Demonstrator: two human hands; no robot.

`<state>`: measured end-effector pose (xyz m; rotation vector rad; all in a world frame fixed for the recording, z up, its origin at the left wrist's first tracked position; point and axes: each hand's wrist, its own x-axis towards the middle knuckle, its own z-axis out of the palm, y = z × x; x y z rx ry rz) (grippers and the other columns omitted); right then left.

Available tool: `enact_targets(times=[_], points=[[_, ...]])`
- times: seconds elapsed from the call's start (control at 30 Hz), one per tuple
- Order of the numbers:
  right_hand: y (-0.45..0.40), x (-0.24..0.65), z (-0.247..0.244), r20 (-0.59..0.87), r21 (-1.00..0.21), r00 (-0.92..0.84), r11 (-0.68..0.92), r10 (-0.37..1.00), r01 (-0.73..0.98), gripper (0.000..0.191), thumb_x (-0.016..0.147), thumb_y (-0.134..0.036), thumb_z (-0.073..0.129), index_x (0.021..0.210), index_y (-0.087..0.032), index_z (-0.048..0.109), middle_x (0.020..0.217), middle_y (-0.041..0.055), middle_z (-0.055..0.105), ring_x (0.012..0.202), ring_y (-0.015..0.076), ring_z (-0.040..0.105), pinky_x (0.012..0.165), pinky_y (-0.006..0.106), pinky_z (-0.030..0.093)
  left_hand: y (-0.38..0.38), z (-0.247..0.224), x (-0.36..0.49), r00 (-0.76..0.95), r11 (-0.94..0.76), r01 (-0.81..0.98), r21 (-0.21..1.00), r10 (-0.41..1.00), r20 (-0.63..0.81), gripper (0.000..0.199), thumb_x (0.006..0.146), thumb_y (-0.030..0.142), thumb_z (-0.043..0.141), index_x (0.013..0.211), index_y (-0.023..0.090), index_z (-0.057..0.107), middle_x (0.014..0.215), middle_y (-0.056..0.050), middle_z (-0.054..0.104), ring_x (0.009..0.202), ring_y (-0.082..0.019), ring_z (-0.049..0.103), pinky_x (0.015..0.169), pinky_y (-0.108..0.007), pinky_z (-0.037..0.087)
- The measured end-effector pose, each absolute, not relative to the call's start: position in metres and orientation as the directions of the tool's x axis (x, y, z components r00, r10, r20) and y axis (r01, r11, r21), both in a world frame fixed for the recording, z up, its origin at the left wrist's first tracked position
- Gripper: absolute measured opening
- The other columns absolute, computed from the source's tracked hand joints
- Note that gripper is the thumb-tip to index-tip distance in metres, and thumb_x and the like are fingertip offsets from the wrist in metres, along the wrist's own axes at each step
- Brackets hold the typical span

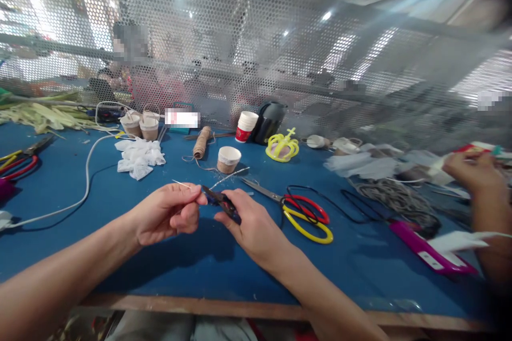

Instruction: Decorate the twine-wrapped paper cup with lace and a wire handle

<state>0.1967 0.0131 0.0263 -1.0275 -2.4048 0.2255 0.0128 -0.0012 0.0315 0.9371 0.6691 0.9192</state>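
My left hand (174, 208) pinches a thin pale wire (181, 184) between thumb and fingertips. Wrapped around the handles of dark pliers (218, 198), my right hand (250, 221) brings their jaws up against my left fingertips. From the jaws a whitish wire piece (230, 176) slants up to the right; whether it is one with the wire in my left hand I cannot tell. Just behind stands a small paper-and-burlap cup (229, 160). Scissors with red and yellow handles (308, 218) lie to the right of my right hand.
A twine spool (201, 142), stacked paper cups (246, 127), a yellow crown (282, 145) and crumpled white cloth (140, 157) lie behind. A white cord (86, 181) runs left. At right are a purple power strip (430, 250) and a co-worker's hand (474, 173). Perforated metal screens the back.
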Motion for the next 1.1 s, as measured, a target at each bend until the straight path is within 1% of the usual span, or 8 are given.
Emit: enact_targets(times=[0.1,0.23,0.47,0.57,0.7,0.83,0.97,1.1], points=[[0.014,0.197,0.028,0.389,-0.325,-0.595,0.709,0.704,0.626,0.042,0.083,-0.045,0.040,0.098,-0.008,0.054,0.085,0.0138,0.058,0.079,0.0230,0.055,0.071,0.036,0.046,-0.001,0.030,0.013,0.519,0.344,-0.409,0.845,0.850,-0.094,0.019,0.073,0.032,0.056,0.067,0.013,0.053,0.035,0.010,0.030,0.031,-0.001,0.016,0.036,-0.015,0.020],[0.012,0.196,0.032,0.242,-0.520,-0.597,0.622,0.765,0.586,0.035,0.086,-0.041,0.039,0.103,-0.014,0.053,0.094,0.0103,0.060,0.086,0.0199,0.056,0.076,0.033,0.045,-0.005,0.027,0.016,0.168,-0.169,-0.015,0.985,0.971,0.169,0.020,0.080,0.032,0.048,0.070,0.015,0.053,0.041,0.006,0.045,0.035,-0.004,0.033,0.039,-0.016,0.027],[0.007,0.191,0.030,0.173,-0.629,-0.577,0.540,0.799,0.560,0.034,0.087,-0.041,0.036,0.098,-0.016,0.056,0.094,0.0078,0.063,0.088,0.0187,0.059,0.077,0.031,0.044,-0.001,0.017,0.015,0.240,-0.667,0.705,0.242,0.546,0.803,0.015,0.081,0.016,0.045,0.073,0.014,0.057,0.056,-0.001,0.061,0.049,-0.008,0.052,0.050,-0.017,0.038],[0.008,0.191,0.029,0.195,-0.590,-0.536,0.535,0.821,0.605,0.032,0.086,-0.041,0.040,0.095,-0.015,0.057,0.092,0.0081,0.064,0.085,0.0199,0.059,0.074,0.032,0.044,-0.001,0.018,0.014,0.247,-0.657,0.712,0.250,0.567,0.786,0.016,0.082,0.017,0.045,0.073,0.013,0.057,0.057,-0.002,0.062,0.049,-0.008,0.052,0.049,-0.017,0.037],[0.010,0.191,0.028,0.247,-0.513,-0.523,0.569,0.815,0.643,0.029,0.085,-0.038,0.042,0.094,-0.014,0.057,0.088,0.0087,0.064,0.080,0.0205,0.060,0.070,0.032,0.045,-0.007,0.025,0.014,0.118,-0.519,0.590,0.619,0.813,0.570,0.013,0.079,0.024,0.050,0.072,0.015,0.057,0.055,0.001,0.059,0.049,-0.007,0.051,0.048,-0.017,0.036],[0.013,0.194,0.023,0.368,-0.392,-0.523,0.638,0.769,0.663,0.033,0.085,-0.041,0.041,0.093,-0.013,0.056,0.085,0.0106,0.063,0.078,0.0216,0.059,0.068,0.033,0.047,-0.009,0.030,0.017,0.163,-0.109,-0.051,0.993,0.980,0.116,0.021,0.080,0.031,0.048,0.068,0.015,0.054,0.046,0.004,0.051,0.039,-0.005,0.040,0.042,-0.016,0.031],[0.019,0.199,0.018,0.504,-0.263,-0.536,0.711,0.678,0.652,0.043,0.085,-0.048,0.035,0.095,-0.011,0.054,0.081,0.0129,0.060,0.075,0.0223,0.058,0.067,0.034,0.047,-0.008,0.029,0.022,0.454,0.354,-0.542,0.763,0.886,-0.088,0.015,0.077,0.025,0.051,0.068,0.013,0.053,0.037,0.009,0.037,0.031,-0.001,0.023,0.038,-0.014,0.026],[0.019,0.198,0.024,0.430,-0.366,-0.562,0.705,0.707,0.607,0.038,0.084,-0.045,0.039,0.098,-0.012,0.054,0.084,0.0114,0.060,0.077,0.0203,0.056,0.070,0.033,0.047,-0.008,0.026,0.022,0.382,0.225,-0.513,0.828,0.924,-0.015,0.016,0.078,0.027,0.051,0.069,0.013,0.053,0.036,0.008,0.040,0.030,-0.001,0.027,0.038,-0.015,0.027]])
